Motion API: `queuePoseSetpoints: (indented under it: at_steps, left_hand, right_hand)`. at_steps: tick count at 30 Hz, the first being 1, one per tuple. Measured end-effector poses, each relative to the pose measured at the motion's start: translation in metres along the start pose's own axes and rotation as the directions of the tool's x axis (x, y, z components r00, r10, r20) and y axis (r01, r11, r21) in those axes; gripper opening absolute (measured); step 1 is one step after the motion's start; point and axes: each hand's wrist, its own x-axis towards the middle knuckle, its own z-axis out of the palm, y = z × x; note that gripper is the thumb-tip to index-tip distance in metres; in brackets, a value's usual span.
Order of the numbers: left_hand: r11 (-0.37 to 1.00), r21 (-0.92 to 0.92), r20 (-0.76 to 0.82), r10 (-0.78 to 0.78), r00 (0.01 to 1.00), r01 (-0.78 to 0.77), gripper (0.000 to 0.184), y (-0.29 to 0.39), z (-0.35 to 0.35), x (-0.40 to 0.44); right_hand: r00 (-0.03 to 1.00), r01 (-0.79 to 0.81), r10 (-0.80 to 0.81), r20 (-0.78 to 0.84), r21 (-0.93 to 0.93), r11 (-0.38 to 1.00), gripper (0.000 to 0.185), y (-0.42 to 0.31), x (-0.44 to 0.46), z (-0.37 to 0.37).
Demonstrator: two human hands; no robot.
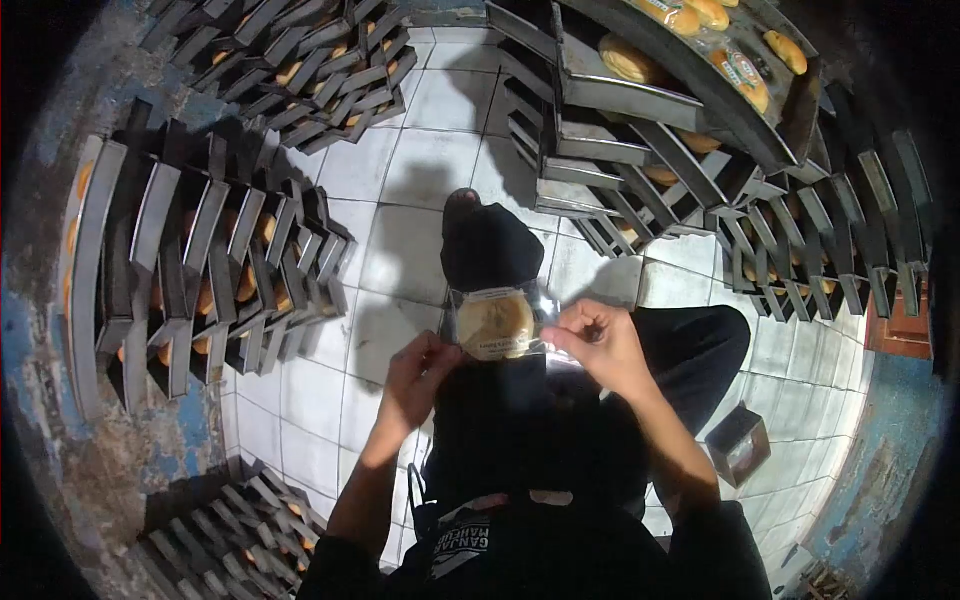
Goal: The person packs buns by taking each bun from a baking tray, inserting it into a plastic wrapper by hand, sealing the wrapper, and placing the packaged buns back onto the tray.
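While both hands hold the bread packet from its sides, it sits near the middle of the frame, above the person's dark clothing. The left hand pinches the lower left edge of the clear wrapper between thumb and fingers; the right hand grips the right side the same way, and the two hands are apart, with the packet between them. A round, pale golden bun shows through the film, with printing above and below it.

Metal tray stacks crowd the surroundings. The left stack rises at mid left, another stands at upper left, and one more lies at lower left, near the left forearm. At upper right, the large stack pushes furthest toward the middle, its top tray carrying wrapped and bare-looking rolls; the right stack adjoins it. Tray edges jut out unevenly, making ragged borders.

White floor tiles form a passage from the top centre down between the stacks, partly occupied by a foot and shadows. A bent leg fills the space right of the hands. Beyond it, at lower right, a small open box stands on the tiles, well apart from the packet.
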Motion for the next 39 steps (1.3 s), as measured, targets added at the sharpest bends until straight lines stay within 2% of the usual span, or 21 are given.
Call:
queuePoseSetpoints:
  at_steps: [3,5,8,9,11,13,14,17,18,20,22,23,24,26,28,30,32,34,36,37,39]
  left_hand:
    - [0.997,-0.078,0.03,-0.018,0.999,0.021,0.016,-0.018,0.001,0.01]
    - [0.993,-0.074,0.088,-0.083,0.993,0.09,0.018,-0.02,0.002,0.014]
    - [0.996,-0.089,0.092,-0.012,0.996,0.02,0.021,-0.022,0.003,0.015]
    - [0.996,-0.088,0.091,-0.009,0.996,0.017,0.021,-0.024,0.002,0.015]
    - [0.983,-0.171,0.068,0.076,0.995,-0.063,0.034,-0.028,0.001,0.014]
    - [0.99,-0.123,0.083,0.084,0.993,-0.073,0.04,-0.018,0.002,0.016]
    - [0.993,-0.075,0.098,0.094,0.991,-0.087,0.046,-0.014,0.003,0.018]
    - [0.993,0.089,0.091,0.07,0.993,-0.078,0.047,-0.015,-0.001,0.023]
    - [0.982,0.096,0.092,0.152,0.984,-0.161,0.051,-0.026,-0.001,0.029]
    - [0.994,0.102,0.111,0.034,0.993,-0.045,0.05,-0.013,-0.004,0.028]
    - [1.0,0.024,0.106,0.009,0.994,-0.011,0.05,-0.016,-0.003,0.03]
    - [0.999,0.027,0.137,0.015,0.99,-0.019,0.049,-0.013,-0.006,0.03]
    - [0.999,0.031,0.155,0.032,0.987,-0.037,0.049,-0.015,-0.008,0.031]
    - [0.997,-0.02,0.164,0.08,0.983,-0.078,0.047,-0.018,-0.011,0.033]
    - [0.992,0.094,0.176,0.071,0.982,-0.089,0.047,-0.009,-0.014,0.03]
    - [0.992,0.087,0.125,0.076,0.989,-0.087,0.049,-0.022,-0.018,0.03]
    - [0.994,0.02,0.112,0.106,0.988,-0.109,0.048,-0.036,-0.02,0.033]
    - [0.993,-0.056,0.076,0.105,0.992,-0.1,0.047,-0.05,-0.024,0.029]
    - [0.997,0.037,-0.016,0.07,0.997,-0.069,0.038,-0.055,-0.03,0.027]
    - [0.993,0.009,-0.063,0.121,0.991,-0.12,0.033,-0.047,-0.028,0.027]
    - [0.984,0.023,-0.093,0.181,0.979,-0.179,0.026,-0.014,-0.02,0.028]
  right_hand:
    - [0.993,-0.066,0.057,0.102,0.091,0.994,0.021,0.018,0.014,0.0]
    - [0.949,-0.284,0.25,0.193,0.178,0.942,0.026,0.017,0.016,-0.003]
    - [0.925,-0.308,0.256,0.281,0.161,0.938,0.028,0.018,0.017,-0.007]
    - [0.926,-0.305,0.253,0.28,0.161,0.938,0.028,0.017,0.016,-0.009]
    - [0.895,0.166,-0.193,0.403,0.101,0.981,0.025,0.01,0.012,-0.014]
    - [0.847,0.069,-0.094,0.524,0.068,0.995,0.025,-0.008,0.007,-0.02]
    - [0.802,-0.145,0.066,0.593,0.085,0.986,0.024,-0.024,0.002,-0.026]
    - [0.812,-0.125,0.084,0.577,0.032,0.992,0.026,-0.085,-0.003,-0.055]
    - [0.875,0.062,-0.062,0.479,0.016,0.998,0.03,-0.102,-0.007,-0.072]
    - [0.916,0.364,-0.337,0.216,-0.099,0.926,0.039,-0.142,-0.017,-0.102]
    - [0.717,0.539,-0.687,-0.119,-0.531,0.654,0.044,-0.167,-0.005,-0.136]
    - [0.673,0.539,-0.665,-0.325,-0.401,0.741,0.047,-0.185,0.007,-0.152]
    - [0.63,0.529,-0.619,-0.47,-0.325,0.784,0.048,-0.206,0.017,-0.169]
    - [0.432,0.508,-0.712,-0.553,-0.504,0.699,0.046,-0.217,0.057,-0.223]
    - [0.529,0.282,-0.629,-0.569,-0.582,0.763,0.046,-0.209,0.095,-0.282]
    - [0.59,0.001,-0.646,-0.485,-0.799,0.601,0.051,-0.187,0.122,-0.324]
    - [0.309,-0.168,-0.895,-0.321,-0.945,0.281,0.046,-0.164,0.108,-0.324]
    - [0.455,0.402,-0.761,-0.463,-0.656,0.639,0.034,-0.183,0.048,-0.264]
    - [0.703,0.382,-0.567,-0.428,-0.446,0.81,0.023,-0.167,0.003,-0.199]
    - [0.772,0.358,-0.59,-0.238,-0.605,0.712,0.021,-0.147,-0.008,-0.171]
    - [0.986,0.163,-0.141,0.091,-0.718,0.676,0.039,-0.095,-0.018,-0.116]
